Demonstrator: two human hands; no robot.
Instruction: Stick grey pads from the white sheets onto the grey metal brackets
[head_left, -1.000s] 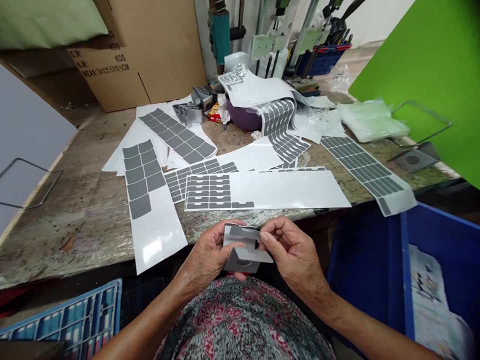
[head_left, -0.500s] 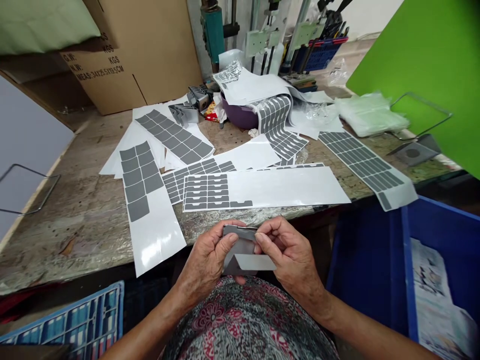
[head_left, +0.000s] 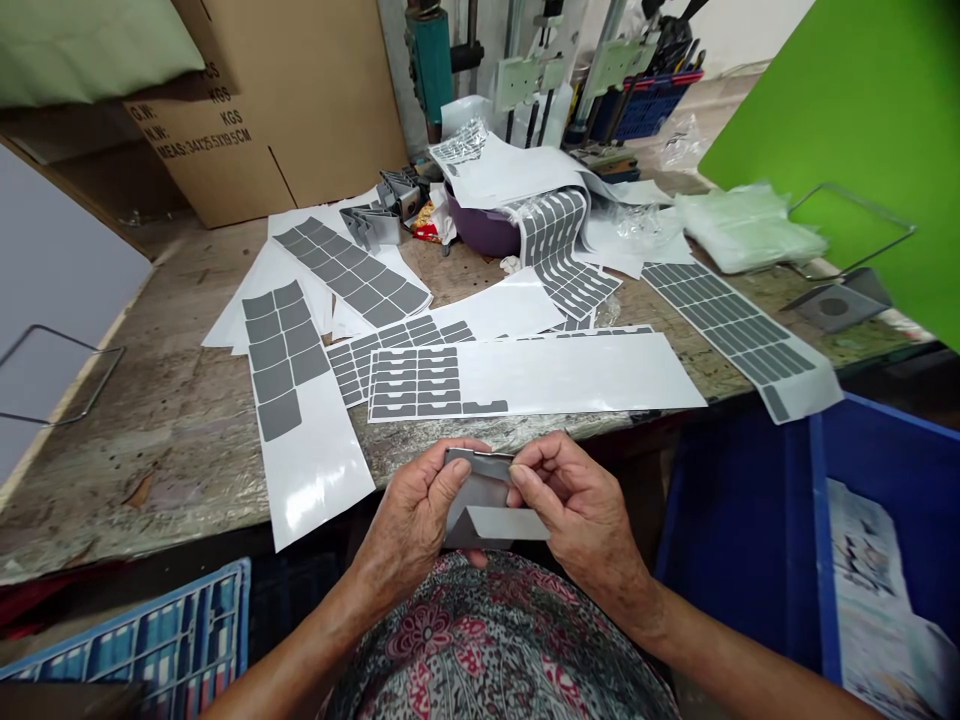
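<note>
Here's the folded grey bracket (head_left: 484, 495), near side of the table (head_left: 180, 450), gripped by 2 hands: left hand (head_left: 414, 508) clamping its left end, right hand (head_left: 583, 508) pinching its far right corner, far edge running left to right between them.

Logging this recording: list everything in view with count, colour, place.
folded plate: 1, grey, in both hands
label sheets: several, white and grey, on table
other folded plates: several, grey, table's back and right
wooden table: 1, brown, centre
round bowl: 1, purple, under sheets
cardboard box: 1, brown, back left
machine column: 1, teal, back
plastic basket: 1, blue, back right
plastic bags: uncountable, clear, table's right
flat panel: 1, green, right
lattice crate: 1, blue, lower left
plastic bins: unclear count, blue, lower right
left hand: 1, bare, plate's left
right hand: 1, bare, plate's right
</note>
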